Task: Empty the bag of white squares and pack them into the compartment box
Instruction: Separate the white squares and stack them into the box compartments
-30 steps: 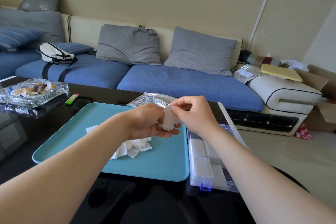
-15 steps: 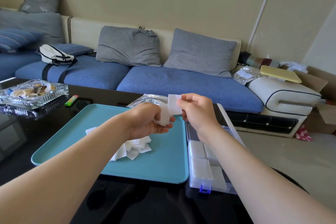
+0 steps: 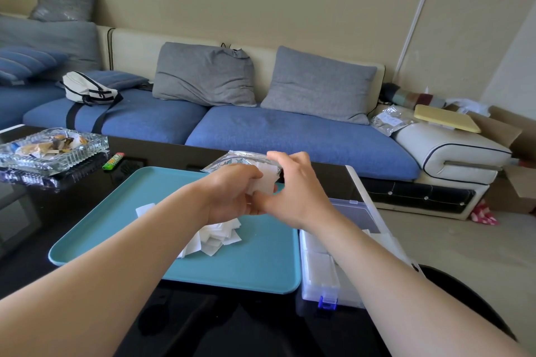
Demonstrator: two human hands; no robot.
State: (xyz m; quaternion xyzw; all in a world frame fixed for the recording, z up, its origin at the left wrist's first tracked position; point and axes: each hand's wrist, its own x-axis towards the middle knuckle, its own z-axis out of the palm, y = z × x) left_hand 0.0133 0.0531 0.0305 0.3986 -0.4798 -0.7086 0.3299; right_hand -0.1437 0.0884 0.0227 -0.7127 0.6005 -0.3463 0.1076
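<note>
Above the tray (image 3: 130, 220) on the bench (image 3: 43, 220), the right hand (image 3: 295, 194) now closes back onto the stack of squares (image 3: 265, 181) the left hand (image 3: 232, 194) grips, likely readying it for the box (image 3: 358, 216).

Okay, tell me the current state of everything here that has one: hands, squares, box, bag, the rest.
Left hand, grips the held squares.
Right hand, pinches them too.
Loose squares, heaped on the teal tray.
Compartment box, lid open, near compartments filled.
Blue latch, undone.
Bag, lying behind the hands.
Ashtray, full of litter.
</note>
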